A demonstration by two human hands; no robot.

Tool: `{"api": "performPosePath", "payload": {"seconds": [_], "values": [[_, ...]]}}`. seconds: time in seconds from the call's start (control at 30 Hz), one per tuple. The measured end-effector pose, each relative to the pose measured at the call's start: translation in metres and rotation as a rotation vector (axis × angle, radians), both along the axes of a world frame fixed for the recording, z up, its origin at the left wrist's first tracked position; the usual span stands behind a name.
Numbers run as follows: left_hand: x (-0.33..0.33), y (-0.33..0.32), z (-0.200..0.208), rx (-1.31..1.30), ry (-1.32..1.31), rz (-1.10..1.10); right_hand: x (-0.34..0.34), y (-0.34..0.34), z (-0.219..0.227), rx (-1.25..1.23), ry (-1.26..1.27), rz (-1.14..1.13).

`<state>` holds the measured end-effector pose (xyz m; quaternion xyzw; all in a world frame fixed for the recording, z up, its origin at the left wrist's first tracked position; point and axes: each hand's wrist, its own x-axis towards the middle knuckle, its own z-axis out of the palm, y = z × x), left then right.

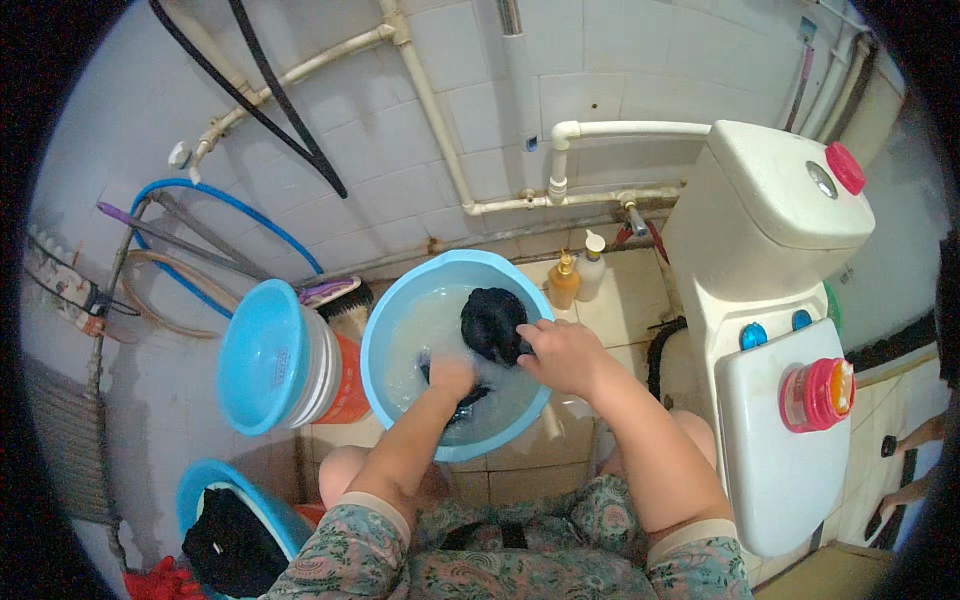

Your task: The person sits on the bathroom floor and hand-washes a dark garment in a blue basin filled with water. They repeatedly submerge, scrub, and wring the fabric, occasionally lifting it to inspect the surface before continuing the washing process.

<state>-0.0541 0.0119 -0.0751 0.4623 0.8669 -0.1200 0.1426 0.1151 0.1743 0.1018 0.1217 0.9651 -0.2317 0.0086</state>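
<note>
A light blue basin of cloudy water stands in front of me. In it lies a bunched, wet black cloth; its exact kind does not show. My right hand closes on the cloth's right edge, thumb and fingers at the basin's inner right side. Lower in the basin my left hand is a blurred fist at the water, with dark cloth showing on both sides of it. Whether both dark parts belong to one piece I cannot tell.
A blue basin sits on stacked buckets at left. Below them another blue tub holds black cloth. Two pump bottles stand behind my basin. The toilet at right bears a pink-lidded jar. A brush leans nearby.
</note>
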Motion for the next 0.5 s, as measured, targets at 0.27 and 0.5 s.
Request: {"api": "performPosePath", "payload": {"seconds": [0.27, 0.5], "values": [[-0.006, -0.037, 0.049, 0.457, -0.323, 0.381, -0.001, -0.016, -0.005, 0.042, -0.082, 0.051], [0.0, -0.05, 0.128, 1.144, -1.324, 1.022, 0.003, -0.031, -0.004, -0.02, 0.068, 0.104]]}}
